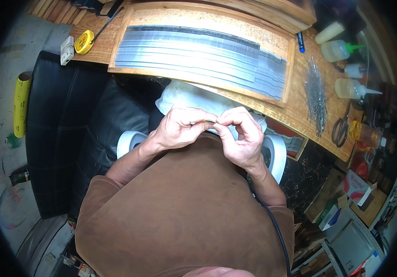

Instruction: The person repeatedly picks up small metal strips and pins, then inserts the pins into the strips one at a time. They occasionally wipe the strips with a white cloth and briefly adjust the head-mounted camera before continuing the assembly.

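Brown garment (184,198), and before it the left hand (182,127) and right hand (242,138) meeting on one small piece (215,121)

In the head view, thumb and forefinger of each hand are pressed together, and the fingertips of both sides nearly touch. The small piece seems to be between them, just beyond the garment and below the near edge of the table (298,94); its kind is too small to tell.

The main risk, in my judgement, is that the piece slips, because only the tips hold it and the fingers cover it; it could then drop to the lap, or onto the white cloth (180,94) under the table edge, and be hard to find. A forearm lifted carelessly might also knock the wooden tray (122,33) and disturb its order.

This tray contains thin grey strips (189,53), laid in overlapping rows. A second tray (303,148), partly hidden below the table, also holds greyish strips. On the right are a green-nozzled bottle (334,51) and a pale-nozzled bottle (347,88), both apparently with yellowish liquid; if pushed, they could leak toward the loose wires (316,94) near them. The scissors (340,131) lie close to the table's edge and could fall by a bump.
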The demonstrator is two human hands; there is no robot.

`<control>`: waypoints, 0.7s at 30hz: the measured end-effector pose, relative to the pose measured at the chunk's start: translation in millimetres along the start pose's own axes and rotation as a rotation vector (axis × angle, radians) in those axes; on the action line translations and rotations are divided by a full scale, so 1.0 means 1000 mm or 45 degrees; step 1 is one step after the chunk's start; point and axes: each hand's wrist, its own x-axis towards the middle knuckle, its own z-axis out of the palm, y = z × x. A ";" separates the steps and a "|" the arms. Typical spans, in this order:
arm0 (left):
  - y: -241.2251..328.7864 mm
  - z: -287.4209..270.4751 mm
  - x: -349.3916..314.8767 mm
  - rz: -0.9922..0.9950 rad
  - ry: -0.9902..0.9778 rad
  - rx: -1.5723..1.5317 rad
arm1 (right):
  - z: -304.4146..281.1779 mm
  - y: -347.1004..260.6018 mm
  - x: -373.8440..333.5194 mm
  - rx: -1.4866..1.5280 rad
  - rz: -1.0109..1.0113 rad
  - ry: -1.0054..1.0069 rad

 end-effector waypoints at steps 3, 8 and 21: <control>-0.002 0.002 -0.001 -0.005 0.018 -0.036 | -0.001 -0.001 0.001 -0.007 -0.016 -0.015; -0.003 0.001 -0.004 -0.015 0.017 -0.029 | -0.001 -0.004 0.003 -0.109 -0.078 -0.048; -0.001 0.000 -0.003 0.000 0.021 -0.021 | 0.001 -0.005 0.005 -0.113 -0.103 -0.044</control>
